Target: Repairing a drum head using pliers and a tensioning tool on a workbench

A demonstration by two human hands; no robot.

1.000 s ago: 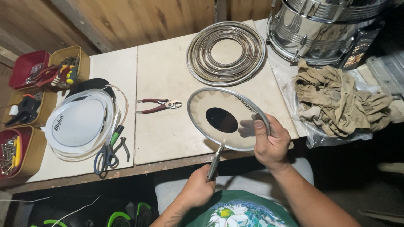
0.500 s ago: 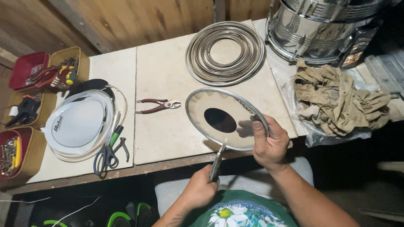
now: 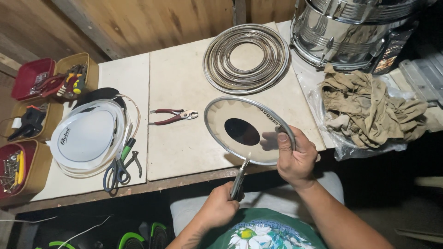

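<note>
Table: pale boards on a worn wooden edge, filling the middle of the frame. Drum shell, upper right: chrome, with lugs, only partly in frame. Stack of metal hoops, upper centre: nested chrome rings lying flat on the table. Rag heap, right: tan cloth crumpled on clear plastic sheet. White drumheads, left: several stacked flat, a black one partly showing behind them. Clear drumhead, lower centre: transparent film with a black centre dot in a metal rim, held tilted over the near table edge. Right hand: fingers closed on the rim at its near right side, thumb on top. Left hand, bottom centre: fingers wrapped tight round the handle of a slim metal tool, whose tip meets the rim at its near edge; the kind of tool cannot be told for sure. Step in hand, as judged: working the rim of the clear drumhead with the tool tip while the other hand steadies it. Next move, as judged, calls for a firm hold on the rim, a small turn of the head to bring a fresh stretch to the tip, and care not to pierce the film. Trays, far left: red and tan, holding small hardware and hand tools. Scissors, lower left: green and blue handles. Pliers, centre: red handles, lying apart.
</note>
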